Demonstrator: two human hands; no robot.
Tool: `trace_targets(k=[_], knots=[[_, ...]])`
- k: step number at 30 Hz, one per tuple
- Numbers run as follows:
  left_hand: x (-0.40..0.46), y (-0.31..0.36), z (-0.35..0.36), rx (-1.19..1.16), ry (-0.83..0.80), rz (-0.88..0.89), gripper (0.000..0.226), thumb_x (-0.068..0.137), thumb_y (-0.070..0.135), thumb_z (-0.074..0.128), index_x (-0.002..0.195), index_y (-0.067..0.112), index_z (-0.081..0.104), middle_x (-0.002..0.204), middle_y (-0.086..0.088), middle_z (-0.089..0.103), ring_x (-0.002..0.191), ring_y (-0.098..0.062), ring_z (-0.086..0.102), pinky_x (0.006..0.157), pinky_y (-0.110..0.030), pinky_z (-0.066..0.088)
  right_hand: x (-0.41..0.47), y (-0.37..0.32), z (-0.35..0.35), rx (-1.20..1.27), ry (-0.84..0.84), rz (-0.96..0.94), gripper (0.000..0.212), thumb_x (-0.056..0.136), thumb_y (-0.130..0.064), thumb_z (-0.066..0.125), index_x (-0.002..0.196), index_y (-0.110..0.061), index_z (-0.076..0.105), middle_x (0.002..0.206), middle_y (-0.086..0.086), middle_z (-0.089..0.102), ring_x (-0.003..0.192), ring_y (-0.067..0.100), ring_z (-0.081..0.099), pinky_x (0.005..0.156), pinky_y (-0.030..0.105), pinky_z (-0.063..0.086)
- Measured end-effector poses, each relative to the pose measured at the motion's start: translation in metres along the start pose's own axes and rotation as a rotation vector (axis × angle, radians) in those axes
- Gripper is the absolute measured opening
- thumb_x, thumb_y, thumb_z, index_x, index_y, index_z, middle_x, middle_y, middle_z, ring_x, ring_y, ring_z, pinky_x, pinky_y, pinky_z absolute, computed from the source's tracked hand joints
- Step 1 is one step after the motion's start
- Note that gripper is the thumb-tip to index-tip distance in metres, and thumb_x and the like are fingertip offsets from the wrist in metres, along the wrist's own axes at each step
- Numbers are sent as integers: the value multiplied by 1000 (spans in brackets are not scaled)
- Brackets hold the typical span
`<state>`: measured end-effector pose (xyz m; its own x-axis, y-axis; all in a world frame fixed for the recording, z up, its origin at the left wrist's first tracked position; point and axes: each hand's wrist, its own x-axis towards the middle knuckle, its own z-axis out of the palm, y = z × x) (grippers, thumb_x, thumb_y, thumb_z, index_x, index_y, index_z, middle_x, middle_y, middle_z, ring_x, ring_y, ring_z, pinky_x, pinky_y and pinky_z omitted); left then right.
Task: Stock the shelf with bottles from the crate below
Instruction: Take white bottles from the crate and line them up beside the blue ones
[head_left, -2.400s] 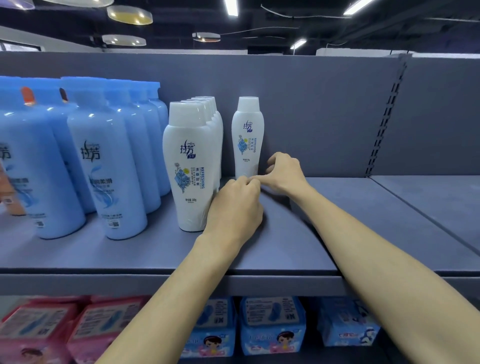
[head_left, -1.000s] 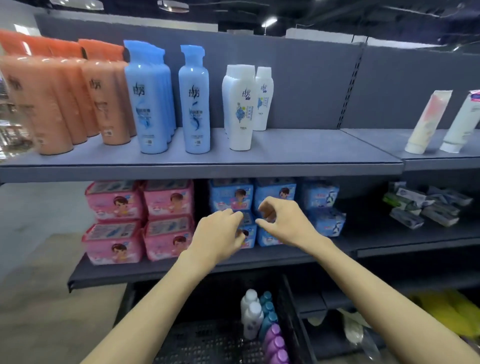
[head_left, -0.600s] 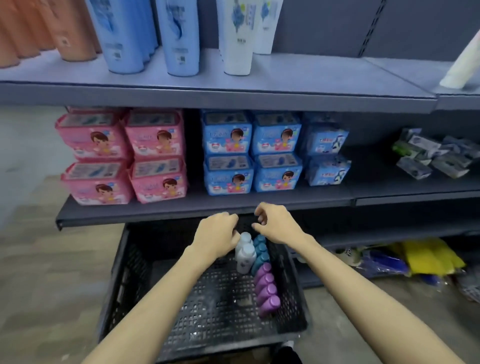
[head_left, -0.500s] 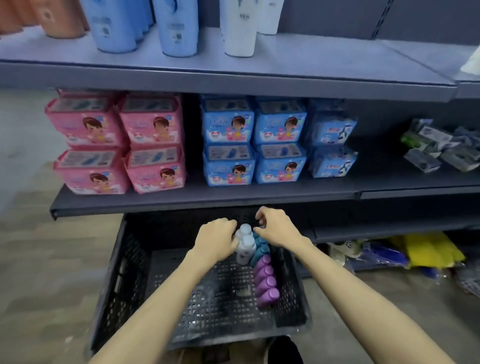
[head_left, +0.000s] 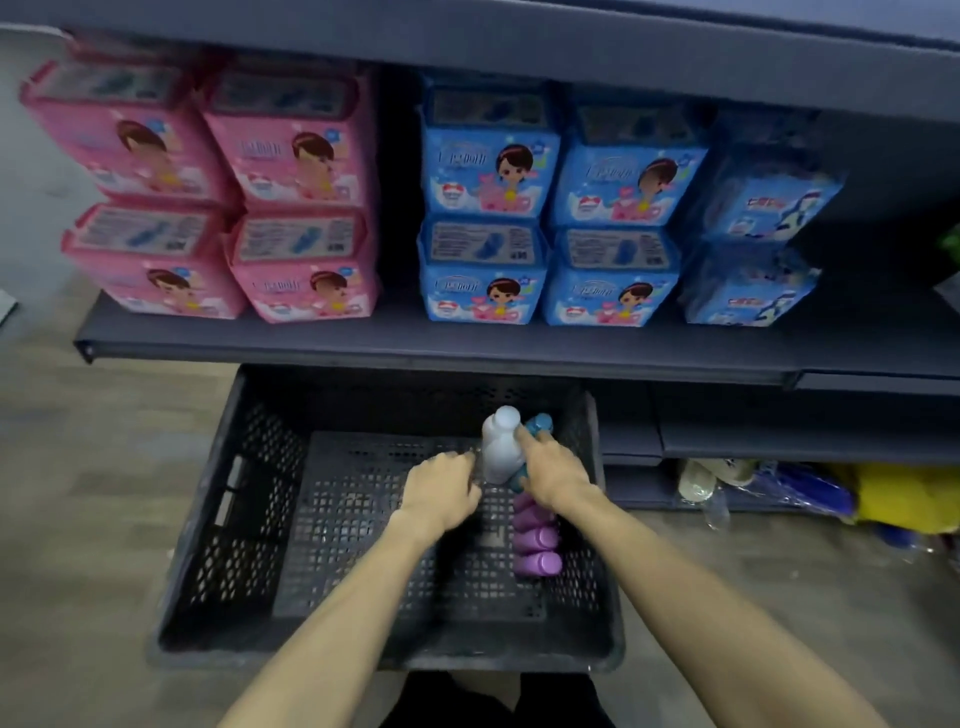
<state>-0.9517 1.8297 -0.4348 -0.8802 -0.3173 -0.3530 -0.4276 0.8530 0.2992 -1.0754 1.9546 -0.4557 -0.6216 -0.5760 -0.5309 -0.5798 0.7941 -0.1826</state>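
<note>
both hands have dropped from the shelf line into the black crate (head_left: 218, 519) since the earlier frame, and the view has tipped down with them. left hand (head_left: 441, 493) sits just beside the white bottle (head_left: 501, 447), fingers curled toward its side, though whether they actually hold it is too blurred to tell. right hand (head_left: 553, 475) presses against the bottle's other side, index finger reaching up near the cap; its grip looks closed on the bottle. that bottle stands upright at the far right of the crate, touching the teal bottles (head_left: 537, 423) behind it, with purple bottles (head_left: 535, 540) lined up nearer the person. the lift is the risk, i think: the bottles stand packed together, so pulling the white one up could drag or topple its neighbours. the lower shelf (head_left: 415, 348) overhangs the crate's far edge, and a straight rise might knock the cap against it.
</note>
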Motion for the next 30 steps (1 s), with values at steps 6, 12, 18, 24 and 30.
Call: trace_targets(k=[6, 12, 18, 24, 30], knots=[[0, -3, 18, -19, -36, -76, 25, 90, 32, 52, 108, 15, 54, 112, -10, 62, 102, -34, 61, 80, -39, 48, 20, -7, 12, -135, 36, -20, 62, 96, -10, 52, 151, -14, 22, 136, 17, 45, 109, 39, 61, 80, 43, 49], [-2, -13, 40, 10, -120, -105, 34, 92, 33, 53, 120, 15, 51, 117, -13, 62, 104, -35, 62, 82, -40, 49, 41, -18, 23, -179, 135, -26, 47, 95, -1, 48, 138, -10, 33, 124, 15, 55, 97, 34, 66, 61, 34, 40], [7, -19, 48, 11, -122, -91, 30, 92, 32, 53, 115, 13, 53, 113, -14, 63, 101, -36, 62, 80, -40, 49, 46, -16, 35, -126, 175, -43, 43, 93, -6, 54, 133, -8, 37, 117, 12, 58, 88, 33, 67, 56, 35, 37], [12, -17, 49, 19, -117, -54, 26, 92, 31, 52, 111, 12, 52, 113, -12, 62, 101, -35, 61, 77, -40, 48, 45, -9, 39, -174, 220, -44, 51, 94, -19, 60, 137, -10, 35, 117, 7, 63, 93, 30, 68, 62, 33, 34], [6, -12, 32, 76, -73, 22, 26, 91, 31, 51, 111, 13, 53, 114, -9, 61, 102, -33, 60, 78, -38, 47, 19, -5, 25, 48, 318, -63, 54, 88, -35, 68, 126, -10, 38, 110, 10, 64, 93, 36, 67, 62, 36, 36]])
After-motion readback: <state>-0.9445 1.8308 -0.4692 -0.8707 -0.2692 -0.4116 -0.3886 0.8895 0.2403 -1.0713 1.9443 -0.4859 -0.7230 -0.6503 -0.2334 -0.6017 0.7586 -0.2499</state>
